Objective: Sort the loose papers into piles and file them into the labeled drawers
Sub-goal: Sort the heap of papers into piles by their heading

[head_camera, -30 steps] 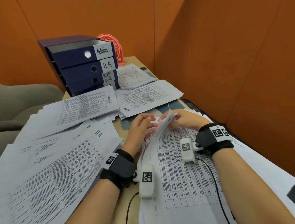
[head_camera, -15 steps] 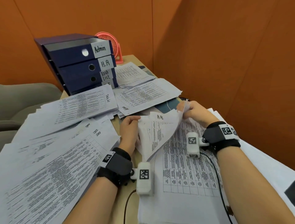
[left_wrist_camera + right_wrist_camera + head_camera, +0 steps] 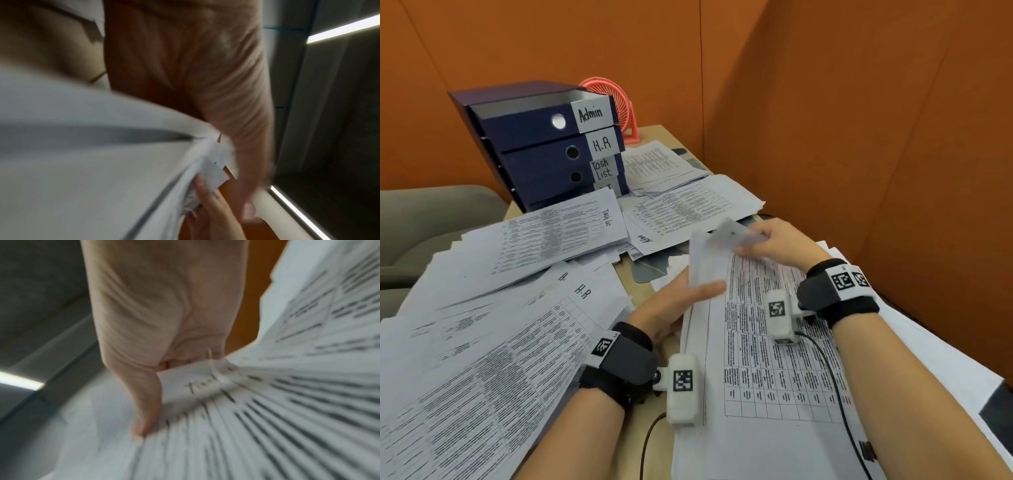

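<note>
Covering most of the tan wooden desk [image 3: 635, 291], loose white printed sheets lie in overlapping heaps: a wide fan marked "H.R" [image 3: 493, 342] along the left edge, a "Task list" pile [image 3: 558, 236] behind it, and an "Admin" pile [image 3: 688, 212] toward the far right corner. Standing at the far left corner is the dark blue drawer cabinet [image 3: 541, 144], its white labels reading Admin, H.R and Task List, with a round pink wire fan [image 3: 616, 106] behind it. Orange partition walls close off the far and right edges; a narrow strip of bare desk shows between the left heap and the near stack of gridded sheets [image 3: 767, 359].

Right hand [image 3: 779, 245] pinches the far corner of a lifted, curling white sheet [image 3: 710, 260], thumb on top, fingers beneath. Left hand [image 3: 674, 305] lies nearly flat, palm turned up, thumb pressed on that sheet's near edge. Wrist views are blurred; handwriting on the page below cannot be read.
</note>
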